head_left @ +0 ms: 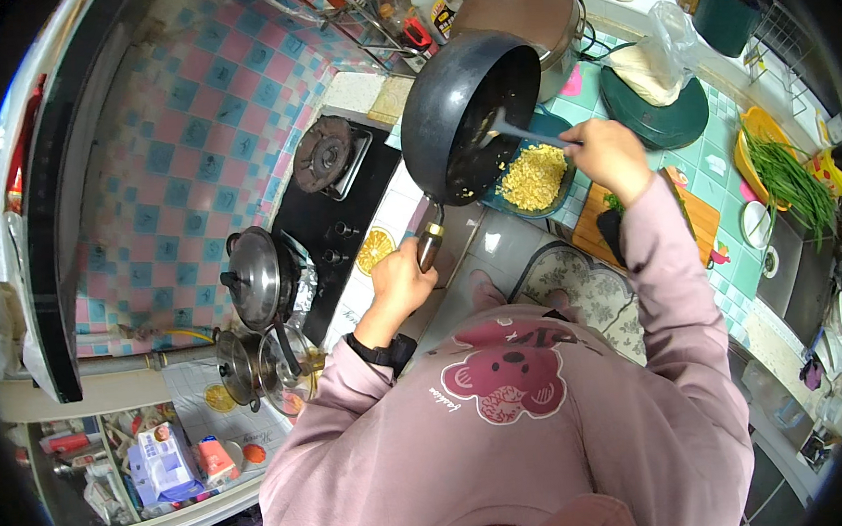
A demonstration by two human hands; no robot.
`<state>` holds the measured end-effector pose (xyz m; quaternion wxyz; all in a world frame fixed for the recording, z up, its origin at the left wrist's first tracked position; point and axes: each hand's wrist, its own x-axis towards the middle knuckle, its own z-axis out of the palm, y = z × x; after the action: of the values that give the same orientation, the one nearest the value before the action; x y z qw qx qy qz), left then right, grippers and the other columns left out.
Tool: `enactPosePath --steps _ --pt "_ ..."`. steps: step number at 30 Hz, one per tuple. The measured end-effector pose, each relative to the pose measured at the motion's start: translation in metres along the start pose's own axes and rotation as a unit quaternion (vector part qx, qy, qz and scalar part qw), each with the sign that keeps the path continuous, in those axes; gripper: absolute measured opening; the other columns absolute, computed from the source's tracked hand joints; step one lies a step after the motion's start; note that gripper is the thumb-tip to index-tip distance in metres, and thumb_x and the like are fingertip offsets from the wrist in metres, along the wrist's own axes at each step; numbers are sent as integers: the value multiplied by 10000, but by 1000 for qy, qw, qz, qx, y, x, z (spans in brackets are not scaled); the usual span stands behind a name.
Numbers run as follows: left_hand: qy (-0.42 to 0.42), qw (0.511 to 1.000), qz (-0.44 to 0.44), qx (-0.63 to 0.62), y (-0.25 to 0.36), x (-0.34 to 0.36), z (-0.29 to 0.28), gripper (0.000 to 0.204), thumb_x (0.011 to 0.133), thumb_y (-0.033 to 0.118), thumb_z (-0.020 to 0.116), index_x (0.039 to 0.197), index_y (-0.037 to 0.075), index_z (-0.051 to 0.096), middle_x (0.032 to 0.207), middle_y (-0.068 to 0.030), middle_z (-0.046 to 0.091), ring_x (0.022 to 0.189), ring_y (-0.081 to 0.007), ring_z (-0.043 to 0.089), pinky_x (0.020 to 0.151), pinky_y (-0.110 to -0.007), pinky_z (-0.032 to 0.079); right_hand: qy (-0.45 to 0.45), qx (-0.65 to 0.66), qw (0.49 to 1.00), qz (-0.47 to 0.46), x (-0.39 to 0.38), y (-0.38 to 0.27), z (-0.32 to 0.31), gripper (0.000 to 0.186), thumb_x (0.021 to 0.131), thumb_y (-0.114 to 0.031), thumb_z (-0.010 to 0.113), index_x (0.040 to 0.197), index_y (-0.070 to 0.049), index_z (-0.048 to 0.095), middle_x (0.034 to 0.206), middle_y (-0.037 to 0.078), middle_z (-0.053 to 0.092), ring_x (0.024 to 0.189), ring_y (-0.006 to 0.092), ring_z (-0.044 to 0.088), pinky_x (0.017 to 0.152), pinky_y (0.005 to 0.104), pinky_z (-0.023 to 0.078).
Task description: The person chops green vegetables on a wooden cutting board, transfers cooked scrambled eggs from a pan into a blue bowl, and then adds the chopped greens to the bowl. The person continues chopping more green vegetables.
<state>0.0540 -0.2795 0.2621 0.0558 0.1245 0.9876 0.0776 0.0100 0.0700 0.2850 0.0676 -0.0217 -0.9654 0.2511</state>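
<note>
My left hand (402,281) is closed round the wooden handle of a black wok (449,92), which is tipped on its side with its mouth toward the right. In my right hand (611,160) is a grey spatula (539,138); its blade reaches inside the wok, where a few yellow bits cling. Just below the wok's rim stands a dark teal dish (560,199) heaped with crumbly yellow scrambled egg (533,177). Part of the dish is hidden behind the wok and the spatula.
Left is a black gas hob (317,221) with a bare burner (323,153) and a lidded pan (260,278). Under my right forearm lies a cutting board (702,215) with a knife and chopped greens. Dough (649,74) rests on a green lid. Green stalks (790,178) fill a yellow basket.
</note>
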Motion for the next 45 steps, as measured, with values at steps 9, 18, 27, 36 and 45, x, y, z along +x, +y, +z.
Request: enactPosePath --steps 9,18,27,36,45 --pt "13 1000 -10 -12 -11 1 7 390 682 198 691 1024 40 590 768 -193 669 743 -389 657 668 -475 519 -58 -35 994 84 -23 27 -38 196 778 -227 687 947 -161 762 851 178 691 834 337 671 742 428 527" --pt "17 991 -71 -115 -30 -5 2 339 665 194 685 953 28 618 782 -214 660 782 -401 646 712 -469 511 -60 -97 992 58 -32 5 -43 220 780 -234 693 970 -141 754 895 164 693 866 341 665 763 427 520" --pt "18 866 -148 -476 -123 23 1 155 712 55 671 806 -19 571 639 -71 580 497 -157 581 462 -289 461 -26 154 969 193 -48 64 19 276 761 -204 782 884 20 679 720 85 634 668 182 556 697 324 469" --pt "51 651 -139 -745 -226 112 -1 95 779 64 614 847 30 557 682 -53 588 521 -141 573 497 -274 477 -44 207 936 281 -57 25 70 206 852 -162 705 821 32 645 691 -10 582 616 80 476 570 258 384" --pt "82 628 -212 -744 -286 162 33 106 794 83 619 853 48 538 704 -58 569 561 -175 563 533 -306 484 -20 236 903 359 -37 -18 88 156 828 -120 728 793 -17 617 657 -45 527 545 57 405 493 250 293"
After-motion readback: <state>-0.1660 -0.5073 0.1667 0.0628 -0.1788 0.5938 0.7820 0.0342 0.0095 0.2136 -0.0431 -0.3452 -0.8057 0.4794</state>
